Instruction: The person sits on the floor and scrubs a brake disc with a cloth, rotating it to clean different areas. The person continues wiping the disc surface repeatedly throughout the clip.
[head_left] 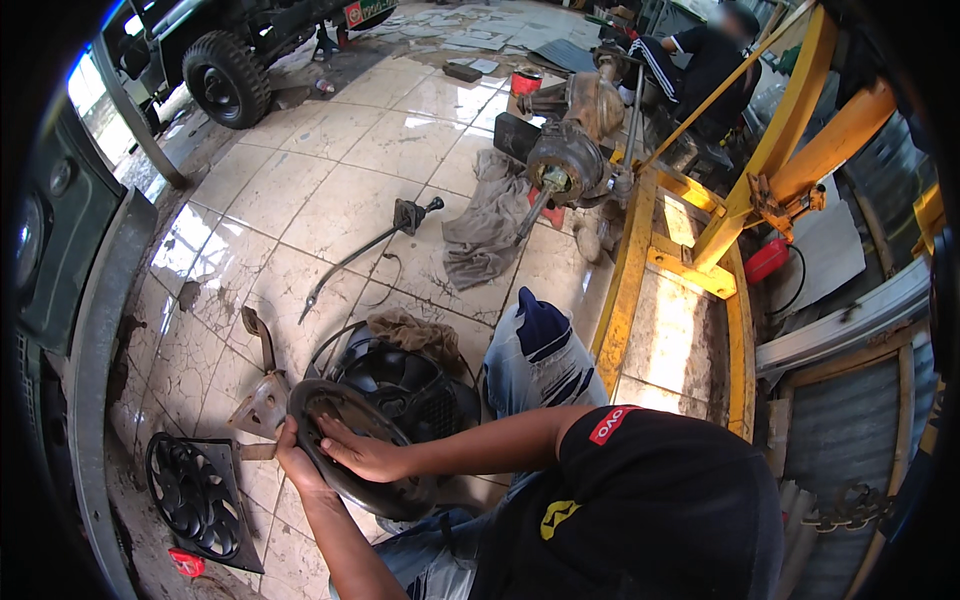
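"Where's the metal disc (375, 491)?"
"Just nearer than the black fan (388, 372). Left hand (294, 456) grips the disc's rim; right hand (362, 455) lies flat inside."
"Any risk?"
"If that left grip slips, it could fall against the fan."

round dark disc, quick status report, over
Left hand gripping rim; right hand laid against inner face. Round dark disc held tilted. Black fan just beyond.

Tiled flr (300, 165) carries metal rod (405, 217), grey-brn rag (472, 250), blk fan (192, 497) &, prob., metal bracket (262, 402).
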